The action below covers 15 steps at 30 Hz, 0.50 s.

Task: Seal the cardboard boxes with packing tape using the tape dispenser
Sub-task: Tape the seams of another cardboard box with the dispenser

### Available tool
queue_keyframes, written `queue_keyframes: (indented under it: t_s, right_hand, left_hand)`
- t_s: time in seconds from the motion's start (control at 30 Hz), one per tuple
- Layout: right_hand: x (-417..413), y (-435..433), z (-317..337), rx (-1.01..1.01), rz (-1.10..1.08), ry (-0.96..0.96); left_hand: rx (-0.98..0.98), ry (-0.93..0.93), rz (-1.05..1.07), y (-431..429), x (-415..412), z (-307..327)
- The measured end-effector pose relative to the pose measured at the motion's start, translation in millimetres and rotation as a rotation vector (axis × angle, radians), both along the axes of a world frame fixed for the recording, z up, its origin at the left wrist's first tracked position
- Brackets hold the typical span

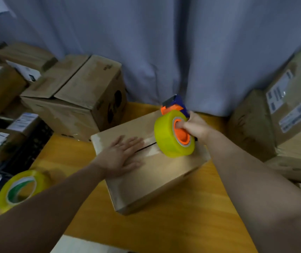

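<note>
slippage worries us first. the bench (191,216) has a smooth yellow top, and the cardboard box (155,178) sits on it at an angle, toward the middle of the far edge. if the pull on the tape outweighs the press from above, we judge the box could skid or swivel toward the right edge. the tape dispenser (175,132) sits on the box top near its right end, its yellow roll (164,143) standing on edge over the seam (146,147). should it drift off that dark line, the strip would catch one flap only and the flaps could gape. the blade end points toward the curtain (164,42), so a hurried tear at the box's edge could leave a ragged tail or fold the tape onto itself. a spare roll (18,189) lies at the bench's left edge, well apart from the work.

now the pose. the left hand (122,157) lies flat on the box top, palm down over the seam's left part. its fingers are straight and spread and hold nothing, and the forearm reaches in from the near left corner. the right hand (195,126) is clamped round the dispenser's handle with fingers curled. one digit seems tucked into the orange hub, though we cannot tell for sure.
</note>
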State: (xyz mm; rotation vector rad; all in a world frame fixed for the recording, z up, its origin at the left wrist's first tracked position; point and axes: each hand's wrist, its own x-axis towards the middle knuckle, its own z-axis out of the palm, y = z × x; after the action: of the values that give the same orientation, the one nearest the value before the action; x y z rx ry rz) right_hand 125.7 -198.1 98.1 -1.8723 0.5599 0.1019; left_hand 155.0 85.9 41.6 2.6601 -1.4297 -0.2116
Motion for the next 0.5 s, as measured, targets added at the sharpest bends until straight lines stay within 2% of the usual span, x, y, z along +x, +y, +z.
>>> queue_keyframes:
  t_s: [0.07,0.13,0.17,0.23,0.33,0.43,0.5]
  right_hand:
    - [2,12,-4,-0.05,-0.01,-0.002]
    - [-3,16,-6,-0.14,-0.067,-0.016]
    - [-8,16,-8,-0.185,-0.094,-0.012]
    - [-20,15,-8,-0.279,-0.121,0.036]
    - [-49,6,-7,-0.436,-0.091,0.192]
    - [-74,-11,-1,-0.54,0.009,0.281]
    - [-73,-21,3,-0.644,0.083,0.256]
  left_hand:
    - [0.041,0.036,0.353,3,-13,-2]
    - [0.041,0.224,0.697,5,-27,0]
    - [-0.01,0.331,0.784,5,-33,2]
    - [-0.126,0.409,0.806,2,-38,4]
    - [-0.214,0.387,0.697,-12,-33,4]
    - [-0.205,0.377,0.57,-35,-12,5]
    - [-0.123,0.345,0.47,-53,3,9]
